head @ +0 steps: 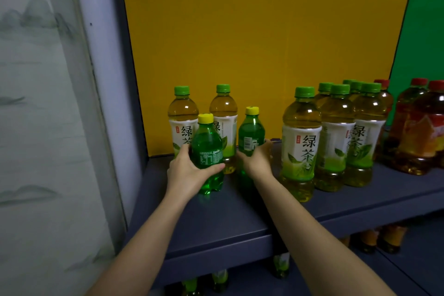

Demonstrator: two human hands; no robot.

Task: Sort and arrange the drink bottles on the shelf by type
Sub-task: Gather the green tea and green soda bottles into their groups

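Note:
Two small green Sprite bottles with yellow caps stand on the dark blue shelf [230, 218]. My left hand [189, 170] grips the left Sprite bottle [207, 142] around its middle. My right hand [255, 161] wraps the right Sprite bottle [249, 132] low on its body. Just behind them stand two green tea bottles [183, 122] with green caps and white labels. A cluster of several green tea bottles [336, 137] stands to the right, apart from my hands.
Red-capped amber tea bottles [418, 137] stand at the far right of the shelf. A yellow back panel [252, 43] and a green one close the rear. The shelf's left upright [129, 79] borders the bottles. More bottles [219, 280] show on the lower shelf.

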